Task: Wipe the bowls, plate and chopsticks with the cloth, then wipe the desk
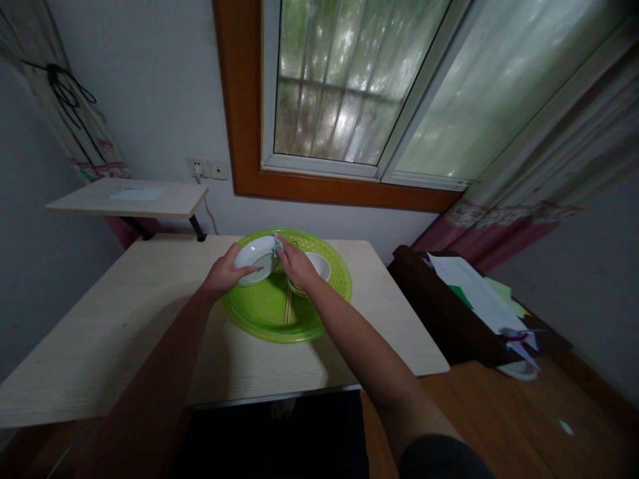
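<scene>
My left hand (223,271) is closed on the left rim of a white dish (254,253), its thumb lying over the inner face. The dish is tilted above a round green basin (259,313). Against the dish's right edge, my right hand (298,263) pinches a small greyish cloth (277,245). A white bowl (320,265) sits in the basin just right of that hand, which partly covers it. Below the right hand a pair of chopsticks (288,306) lies in the basin, the upper ends hidden.
The basin rests on a pale wooden table (150,313) with a small raised shelf (130,196) at the back left. Behind are a wall socket (198,167) and a window (344,86). To the right, papers (469,293) lie on a dark brown piece of furniture (439,313).
</scene>
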The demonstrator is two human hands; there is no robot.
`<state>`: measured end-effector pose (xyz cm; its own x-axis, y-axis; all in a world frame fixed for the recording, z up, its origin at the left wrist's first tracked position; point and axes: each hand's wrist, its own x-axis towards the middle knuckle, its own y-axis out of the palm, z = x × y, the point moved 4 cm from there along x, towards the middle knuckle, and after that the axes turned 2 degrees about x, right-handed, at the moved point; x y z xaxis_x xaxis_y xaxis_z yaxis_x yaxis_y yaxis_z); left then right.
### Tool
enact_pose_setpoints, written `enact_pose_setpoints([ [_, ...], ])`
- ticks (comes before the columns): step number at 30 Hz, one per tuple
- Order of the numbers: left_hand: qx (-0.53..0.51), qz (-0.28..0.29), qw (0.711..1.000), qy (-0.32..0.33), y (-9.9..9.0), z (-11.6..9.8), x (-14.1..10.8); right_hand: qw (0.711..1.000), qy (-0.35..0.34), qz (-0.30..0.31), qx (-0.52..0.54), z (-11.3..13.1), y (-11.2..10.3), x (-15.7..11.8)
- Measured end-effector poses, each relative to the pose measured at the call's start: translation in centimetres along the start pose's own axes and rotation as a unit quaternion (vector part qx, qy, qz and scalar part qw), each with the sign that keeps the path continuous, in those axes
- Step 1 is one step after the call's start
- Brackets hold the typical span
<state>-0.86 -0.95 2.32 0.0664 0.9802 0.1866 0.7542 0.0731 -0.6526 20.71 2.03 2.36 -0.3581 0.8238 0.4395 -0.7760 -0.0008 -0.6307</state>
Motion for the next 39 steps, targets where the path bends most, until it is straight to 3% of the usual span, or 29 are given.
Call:
enact_pose_setpoints([
  [17,0.009,0.0,1.0,-0.015,0.0,0.1,0.1,1.0,-0.016,-0.003,-0.017,-0.4,0.4,0.2],
  [27,0.014,-0.002,1.0,-0.003,0.2,0.5,0.3,0.989,-0.141,0.011,-0.044,2.3,0.6,-0.2],
  [39,0.012,-0.013,1.0,0.004,0.1,0.1,0.2,0.994,-0.099,0.017,-0.036,2.2,0.6,-0.2],
])
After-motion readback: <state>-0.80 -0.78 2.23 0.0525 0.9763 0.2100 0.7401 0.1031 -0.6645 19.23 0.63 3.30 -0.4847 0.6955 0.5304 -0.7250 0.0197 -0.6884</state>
